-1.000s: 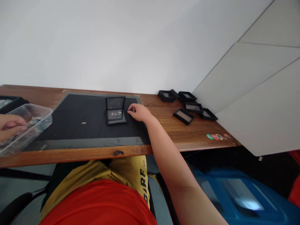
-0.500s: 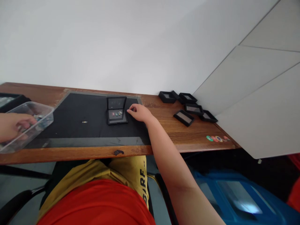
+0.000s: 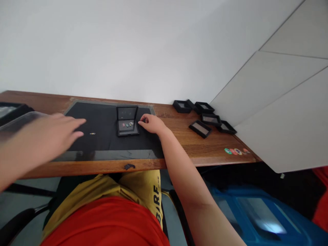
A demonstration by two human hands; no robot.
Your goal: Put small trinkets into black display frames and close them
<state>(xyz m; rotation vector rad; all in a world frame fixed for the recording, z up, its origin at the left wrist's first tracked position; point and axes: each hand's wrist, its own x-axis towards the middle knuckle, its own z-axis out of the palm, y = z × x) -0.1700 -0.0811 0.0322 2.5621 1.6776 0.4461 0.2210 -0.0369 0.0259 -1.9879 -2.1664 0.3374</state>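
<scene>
My left hand (image 3: 55,131), smeared by motion, reaches over the clear plastic container (image 3: 17,120) at the left, mostly covering it. Its fingers and thumb are stretched apart, and nothing shows between them. A tiny light-coloured piece (image 3: 92,133) lies on the black mat (image 3: 102,143) to the right of that hand. Further right, a small black case (image 3: 128,134) stands with its lid up and several tiny coloured pieces inside. Beside the case's right edge rests my right hand (image 3: 151,123), fingers curled toward the thumb. Whether it grips anything is hidden.
Several black framed boxes (image 3: 200,128) lie at the right of the wooden table (image 3: 179,143), near the white panel. Round stickers (image 3: 237,151) mark its front right. Another black box (image 3: 12,111) stands far left. Below at right is a blue object (image 3: 256,212).
My left hand has come out of the clear container, moving right, and its fingers have spread. My right hand and the open case have stayed in place.
</scene>
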